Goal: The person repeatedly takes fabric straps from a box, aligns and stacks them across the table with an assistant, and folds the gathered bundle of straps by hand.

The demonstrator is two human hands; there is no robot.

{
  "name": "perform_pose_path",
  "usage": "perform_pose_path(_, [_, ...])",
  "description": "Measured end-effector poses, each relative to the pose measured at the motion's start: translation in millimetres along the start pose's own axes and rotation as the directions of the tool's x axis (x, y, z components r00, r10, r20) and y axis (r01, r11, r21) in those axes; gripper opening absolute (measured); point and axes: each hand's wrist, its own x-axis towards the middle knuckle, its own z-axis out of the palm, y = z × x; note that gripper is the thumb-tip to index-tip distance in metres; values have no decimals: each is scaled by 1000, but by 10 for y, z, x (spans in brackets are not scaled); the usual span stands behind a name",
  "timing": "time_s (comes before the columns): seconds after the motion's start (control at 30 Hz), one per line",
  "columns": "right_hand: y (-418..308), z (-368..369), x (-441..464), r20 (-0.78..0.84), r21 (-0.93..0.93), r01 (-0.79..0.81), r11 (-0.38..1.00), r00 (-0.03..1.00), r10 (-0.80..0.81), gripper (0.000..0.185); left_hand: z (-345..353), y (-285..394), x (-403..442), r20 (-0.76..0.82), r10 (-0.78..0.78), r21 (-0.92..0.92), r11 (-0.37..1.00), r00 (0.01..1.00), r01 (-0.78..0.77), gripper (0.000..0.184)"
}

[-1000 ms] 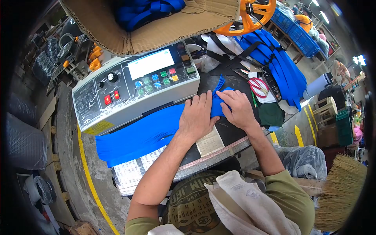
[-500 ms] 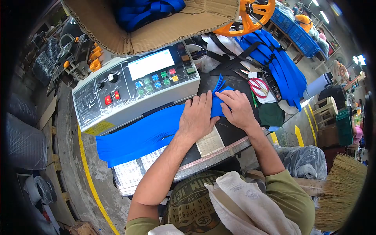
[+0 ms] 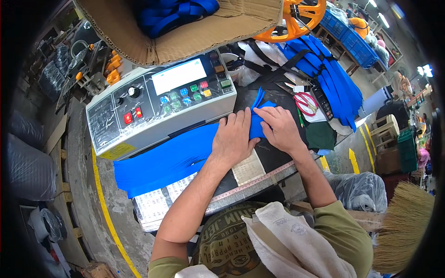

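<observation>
A wide stack of cut blue webbing straps (image 3: 162,160) lies along the front of a control machine, fanned at its left end. My left hand (image 3: 233,138) grips the stack near its right end, palm down, fingers together on top and thumb toward me. Close beside it, my right hand (image 3: 281,128) holds the end of the same bundle, fingers bent over the top. A few loose strap ends (image 3: 259,97) stick out beyond my fingers. Under my hands is a dark work surface (image 3: 227,184) with a measuring tape (image 3: 252,181) along its front edge.
The control machine (image 3: 160,99) with screen and buttons stands behind the straps. Above it sits a cardboard box (image 3: 208,39) of blue webbing. To the right are red-handled scissors (image 3: 306,104), more bundled blue straps (image 3: 331,76) and an orange reel (image 3: 296,23). A broom (image 3: 405,227) stands at lower right.
</observation>
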Motion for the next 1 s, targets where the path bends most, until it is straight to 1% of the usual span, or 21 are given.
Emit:
perform_pose_path(0.23, [21,28,-6,-29,15,11,1000,1000,-10,45,1,-10,-3,-1,5,-2,1000,1000,-5,98])
perform_pose_path(0.37, [2,10,2,-27,13,-1,1000,1000,2,43,20,-10,-1,-25,16,-10,1000,1000,-16,98])
perform_pose_path(0.5, [24,28,-12,-5,-11,2,1000,1000,-2,44,3,-11,2,-22,9,-16,1000,1000,-9,92])
perform_pose_path(0.6, [-8,1,-17,-19,-15,-28,999,999,28,50,-31,-7,7,18,25,-15,1000,1000,-25,85])
perform_pose_path(0.63, [-16,-45,-21,-26,-16,-27,1000,999,27,50,-37,-11,6,16,29,-10,1000,999,-29,85])
perform_pose_path(0.73, [-149,-376,40,-26,-121,82,989,996,-86,64,-34,-25,6,7,79,-11,997,997,-79,79])
perform_pose_path(0.77, [-146,-388,44,-31,-125,79,989,996,-84,64,-41,-24,22,5,85,-9,996,996,-85,79])
perform_pose_path(0.87, [-151,-375,72,62,-68,153,986,987,-149,79,-75,-32,30,63,80,-64,995,995,-76,77])
perform_pose_path(0.9, [-110,-346,68,59,-69,153,986,987,-149,79,-89,-39,35,61,82,-62,995,995,-78,77])
perform_pose_path(1.0, [102,-183,53,238,37,96,995,966,-102,87,-122,-57,46,130,75,-116,991,989,-60,80])
